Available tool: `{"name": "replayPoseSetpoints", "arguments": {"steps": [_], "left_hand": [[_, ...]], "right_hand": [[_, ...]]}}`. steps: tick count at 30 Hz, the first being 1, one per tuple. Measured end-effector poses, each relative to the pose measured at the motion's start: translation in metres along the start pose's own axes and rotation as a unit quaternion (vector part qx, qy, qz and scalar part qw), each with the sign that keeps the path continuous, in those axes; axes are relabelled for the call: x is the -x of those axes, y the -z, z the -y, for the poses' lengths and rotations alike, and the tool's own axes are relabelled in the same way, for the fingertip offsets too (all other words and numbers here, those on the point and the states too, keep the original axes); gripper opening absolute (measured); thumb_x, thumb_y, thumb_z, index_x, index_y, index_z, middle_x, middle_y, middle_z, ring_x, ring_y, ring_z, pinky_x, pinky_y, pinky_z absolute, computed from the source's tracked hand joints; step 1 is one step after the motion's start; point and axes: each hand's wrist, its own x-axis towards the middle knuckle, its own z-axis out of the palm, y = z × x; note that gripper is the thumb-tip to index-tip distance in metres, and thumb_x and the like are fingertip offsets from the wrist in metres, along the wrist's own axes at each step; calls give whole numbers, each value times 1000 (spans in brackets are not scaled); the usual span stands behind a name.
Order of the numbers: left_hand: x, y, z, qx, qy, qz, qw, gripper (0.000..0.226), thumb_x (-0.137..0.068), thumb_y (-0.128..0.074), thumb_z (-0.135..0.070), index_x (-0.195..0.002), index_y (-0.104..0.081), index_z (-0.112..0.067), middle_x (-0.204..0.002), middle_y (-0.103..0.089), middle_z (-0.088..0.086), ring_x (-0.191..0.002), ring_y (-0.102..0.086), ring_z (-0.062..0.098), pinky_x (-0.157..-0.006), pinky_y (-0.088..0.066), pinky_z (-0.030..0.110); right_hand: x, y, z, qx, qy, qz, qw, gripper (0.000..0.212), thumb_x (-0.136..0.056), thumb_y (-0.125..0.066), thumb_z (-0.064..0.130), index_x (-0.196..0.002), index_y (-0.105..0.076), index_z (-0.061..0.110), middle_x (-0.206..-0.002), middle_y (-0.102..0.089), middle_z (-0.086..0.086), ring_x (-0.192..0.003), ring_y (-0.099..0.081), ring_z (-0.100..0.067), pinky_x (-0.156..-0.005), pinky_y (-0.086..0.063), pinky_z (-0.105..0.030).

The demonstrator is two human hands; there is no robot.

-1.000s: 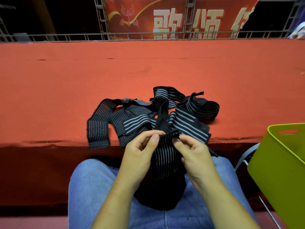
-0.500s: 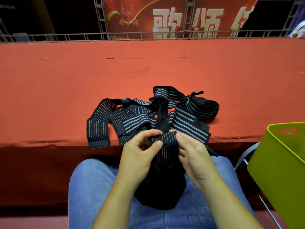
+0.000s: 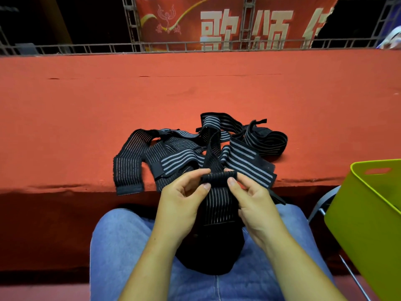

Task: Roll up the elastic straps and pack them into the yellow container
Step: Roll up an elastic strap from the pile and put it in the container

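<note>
Lap (image 3: pixel 121 246): Blue jeans, person seated. The strap's loose tail lies dark between the thighs, and its far end cannot be made out.
Left hand (image 3: pixel 180 203): Thumb and fingers are curled narrow, pinching the left end of the roll.
Right hand (image 3: pixel 253 203): Thumb and fingers are curled likewise, pinching the right end. The fingertips behind the roll are hidden.
Strap (image 3: pixel 219 205): Black elastic with pale lines, held over the lap just short of the table edge. Its top is wound into a small tight roll (image 3: pixel 219 177) between the two hands, and the rest hangs down unrolled.
Handling: Judged light, soft and stretchy. The roll is likely to spring open if let go. It is best held at both ends, thumbs on top, with the tail kept taut while winding.
Container (image 3: pixel 368 213): Yellow-green, to the right of the knee and well apart from the hands. The frame cuts it off, and little of the inside shows.
Pile (image 3: pixel 180 153): More straps lie tangled at the near table edge, one end drooping over it at the left. Their number cannot be told. It is also unclear whether the band rising from the roll into the pile is the same strap.
Table (image 3: pixel 86 105): Covered in red cloth.
Rail (image 3: pixel 86 47): Metal truss along the far edge.
Banner (image 3: pixel 227 25): Red with pale characters, cut off at the top.
</note>
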Motion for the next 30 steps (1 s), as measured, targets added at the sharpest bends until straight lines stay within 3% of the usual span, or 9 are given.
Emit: {"name": "replayPoseSetpoints", "arguments": {"steps": [5, 9, 11, 13, 15, 18, 21, 25, 30], "left_hand": [[0, 2, 3, -31, -8, -11, 999, 28, -94, -68, 7, -108, -80, -15, -104, -81, -10, -104, -73, 1, -88, -51, 11], [-1, -1, 5, -39, -4, 10, 999, 41, -90, -63, 18, -101, -81, -18, -110, -79, -11, -112, -71, 3, -96, -52, 15], [0, -2, 7, -46, -5, 20, 999, 45, -89, -60, 21, -99, -81, -17, -114, -79, -10, -116, -70, 5, -98, -52, 17], [0, -1, 7, -53, -8, 25, 998, 44, -91, -58, 19, -102, -81, -17, -117, -78, -11, -119, -68, 4, -102, -51, 18], [2, -2, 7, -58, -13, 36, 998, 41, -96, -57, 14, -115, -77, -17, -121, -76, -10, -120, -67, 3, -103, -49, 18], [3, -5, 9, 8, 35, 51, 998, 43, -102, -52, 6, -134, -65, -20, -128, -74, -3, -126, -65, 10, -109, -49, 27], [3, -6, 11, 17, 63, 40, 997, 36, -104, -56, -3, -133, -66, -21, -125, -75, -4, -123, -67, 9, -110, -49, 34], [4, -5, 14, -21, 40, 36, 998, 34, -98, -69, -7, -129, -69, -21, -119, -77, -7, -116, -70, 9, -98, -53, 22], [3, -2, 16, -57, 12, 6, 998, 32, -98, -68, -2, -126, -71, -17, -115, -78, -10, -112, -72, 5, -99, -54, 20]], "right_hand": [[5, -5, 8, 25, -10, 45, 999, 23, -90, -67, 48, -108, -81, 44, -120, -79, 1, -123, -70, -19, -115, -47, -50], [4, -7, 6, 20, -4, 25, 999, 41, -88, -76, 56, -120, -79, 30, -124, -77, 3, -126, -67, -16, -118, -44, -48], [0, -7, 2, 18, -6, 9, 1000, 44, -88, -74, 49, -126, -75, 26, -125, -77, 3, -126, -67, -15, -118, -44, -48], [-2, -3, -1, 8, -8, 0, 1000, 28, -99, -70, 28, -127, -73, 23, -123, -77, -2, -124, -69, -19, -117, -46, -50], [-1, -1, 1, 1, -3, 2, 1000, 30, -104, -63, 13, -131, -70, 22, -123, -77, -5, -122, -70, -23, -116, -47, -52], [-2, 1, 0, 7, 18, -7, 1000, 36, -105, -61, 8, -138, -66, 21, -126, -76, -8, -124, -69, -26, -116, -46, -52], [-1, 2, 0, 12, 36, -18, 999, 40, -103, -62, 2, -138, -66, 21, -126, -76, -6, -123, -70, -23, -116, -47, -51], [6, -1, 5, 20, 43, -4, 999, 44, -102, -60, -3, -139, -65, 21, -125, -77, -3, -121, -71, -19, -110, -51, -43], [9, -1, 5, 48, 31, 18, 998, 46, -102, -60, -2, -141, -63, 24, -120, -78, -1, -118, -72, -17, -103, -55, -36]]}}
